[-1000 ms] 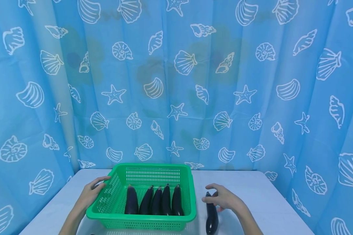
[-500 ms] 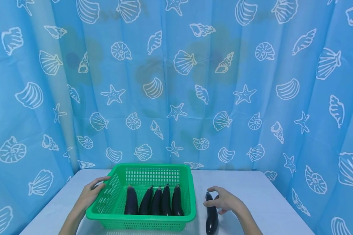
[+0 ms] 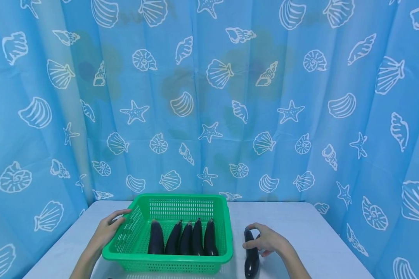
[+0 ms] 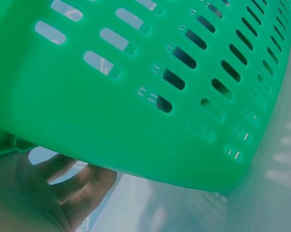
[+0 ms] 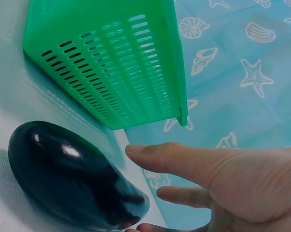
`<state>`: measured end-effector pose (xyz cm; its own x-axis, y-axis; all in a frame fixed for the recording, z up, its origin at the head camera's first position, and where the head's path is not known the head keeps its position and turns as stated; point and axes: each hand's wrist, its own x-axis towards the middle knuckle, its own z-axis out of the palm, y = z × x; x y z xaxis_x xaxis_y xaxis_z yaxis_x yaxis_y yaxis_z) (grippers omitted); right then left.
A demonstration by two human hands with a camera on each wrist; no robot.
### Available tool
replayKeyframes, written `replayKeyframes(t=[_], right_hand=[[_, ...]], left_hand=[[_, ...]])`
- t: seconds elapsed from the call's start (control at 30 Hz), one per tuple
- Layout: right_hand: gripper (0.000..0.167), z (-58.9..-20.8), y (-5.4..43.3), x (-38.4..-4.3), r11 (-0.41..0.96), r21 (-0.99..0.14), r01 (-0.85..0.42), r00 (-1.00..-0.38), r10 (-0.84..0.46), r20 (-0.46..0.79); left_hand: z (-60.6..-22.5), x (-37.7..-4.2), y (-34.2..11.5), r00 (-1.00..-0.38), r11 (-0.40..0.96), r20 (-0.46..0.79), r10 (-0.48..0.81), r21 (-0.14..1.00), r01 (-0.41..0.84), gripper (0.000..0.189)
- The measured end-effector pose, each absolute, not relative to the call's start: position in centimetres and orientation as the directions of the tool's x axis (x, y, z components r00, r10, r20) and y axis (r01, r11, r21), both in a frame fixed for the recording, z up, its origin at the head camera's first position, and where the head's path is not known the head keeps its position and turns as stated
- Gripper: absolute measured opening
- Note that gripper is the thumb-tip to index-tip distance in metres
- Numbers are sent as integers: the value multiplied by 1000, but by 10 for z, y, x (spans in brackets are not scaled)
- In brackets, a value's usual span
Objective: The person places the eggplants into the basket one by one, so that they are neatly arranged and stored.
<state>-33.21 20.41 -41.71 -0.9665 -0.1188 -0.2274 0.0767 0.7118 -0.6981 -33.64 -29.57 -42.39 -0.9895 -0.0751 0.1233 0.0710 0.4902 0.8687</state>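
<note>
A green plastic basket (image 3: 167, 257) with slotted walls holds several dark purple eggplants (image 3: 186, 239) lying side by side. My left hand (image 3: 107, 229) grips its left rim; in the left wrist view the fingers (image 4: 90, 188) curl at the rim's edge. Right of the basket, another eggplant (image 3: 251, 263) lies lengthwise on the table. Over that eggplant's far end is my right hand (image 3: 265, 238), thumb to its left. In the right wrist view the thumb (image 5: 169, 157) and fingers are spread around the eggplant's narrow end, with a gap visible between thumb and skin.
The white-covered table (image 3: 300, 232) ends at the back against a blue curtain (image 3: 209, 97) printed with white shells and starfish. The curtain also hangs along both sides. A tiny dark shape shows at the bottom edge of the head view, left of centre.
My right hand has moved slightly down and to the right over the loose eggplant, the thumb lowering beside it. My left hand and the basket stay where they were.
</note>
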Motion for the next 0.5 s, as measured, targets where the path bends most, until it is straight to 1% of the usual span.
replayKeyframes(t=[0.27,0.5], right_hand=[[67,-421,204,-335,719,-687,106,-958,-111,-265],[66,-428,206,-337,718,-688,106,-958,-111,-264]], left_hand=[[-424,-337,-296,-990,501,125,-73,863,72,51],[-423,-337,-295,-991,491,117,-68,869,69,50]])
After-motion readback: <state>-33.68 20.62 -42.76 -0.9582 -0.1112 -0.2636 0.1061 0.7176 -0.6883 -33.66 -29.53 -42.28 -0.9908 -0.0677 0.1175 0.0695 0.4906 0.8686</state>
